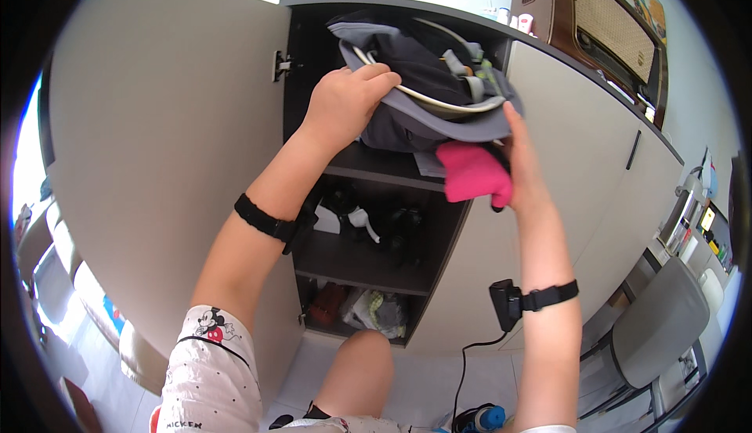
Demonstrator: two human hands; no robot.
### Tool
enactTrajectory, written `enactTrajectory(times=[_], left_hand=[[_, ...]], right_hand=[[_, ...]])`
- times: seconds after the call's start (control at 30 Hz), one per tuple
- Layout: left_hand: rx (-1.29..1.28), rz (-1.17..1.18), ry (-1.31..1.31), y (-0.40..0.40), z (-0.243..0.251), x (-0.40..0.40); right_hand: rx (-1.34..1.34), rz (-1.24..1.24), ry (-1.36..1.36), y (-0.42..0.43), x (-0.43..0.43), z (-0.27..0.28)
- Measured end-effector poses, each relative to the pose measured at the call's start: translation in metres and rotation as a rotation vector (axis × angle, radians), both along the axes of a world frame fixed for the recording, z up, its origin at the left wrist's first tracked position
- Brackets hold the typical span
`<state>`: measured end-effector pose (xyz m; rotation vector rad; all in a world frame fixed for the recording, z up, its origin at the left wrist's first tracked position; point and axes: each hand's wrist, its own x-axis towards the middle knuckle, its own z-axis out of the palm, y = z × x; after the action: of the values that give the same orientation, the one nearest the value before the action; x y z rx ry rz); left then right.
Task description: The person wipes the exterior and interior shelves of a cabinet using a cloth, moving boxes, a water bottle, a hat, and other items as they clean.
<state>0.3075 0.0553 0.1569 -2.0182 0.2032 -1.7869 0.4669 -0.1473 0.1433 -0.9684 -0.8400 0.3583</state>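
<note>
A bundle of grey and black fabric gear (pixel 405 104) fills the upper compartment's opening, with straps and a curved, brim-like edge trimmed in cream. My left hand (pixel 352 98) grips that edge on its left side, thumb and fingers over the trim. On the opposite end, my right hand (pixel 524 157) holds the bundle's side; its far fingers are hidden. A bright pink cloth item (pixel 474 171) hangs below the bundle, against my right palm. Whether that hand also grips the pink item is unclear. Beneath them runs the dark upper shelf (pixel 376 163) of the cabinet.
The cabinet door (pixel 170 157) stands open at left. Dark and white items (pixel 352 216) occupy the middle compartment, and bagged things (pixel 376 309) the lowest. An old radio (pixel 617 33) sits on top. At right are a grey chair (pixel 661 321) and a hanging cable (pixel 463 374).
</note>
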Motion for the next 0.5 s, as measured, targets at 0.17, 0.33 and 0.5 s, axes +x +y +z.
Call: enactTrajectory(times=[0.17, 0.33, 0.5], left_hand=[[-0.010, -0.046, -0.024, -0.048, -0.021, -0.058], [-0.134, -0.112, -0.057, -0.098, -0.060, -0.119], [-0.156, -0.069, 0.010, -0.136, -0.094, -0.197]], right_hand=[[-0.172, 0.064, 0.008, -0.055, -0.036, -0.007], [-0.163, -0.100, -0.141, -0.108, -0.095, -0.036], [-0.208, -0.121, -0.121, -0.155, -0.166, -0.061]])
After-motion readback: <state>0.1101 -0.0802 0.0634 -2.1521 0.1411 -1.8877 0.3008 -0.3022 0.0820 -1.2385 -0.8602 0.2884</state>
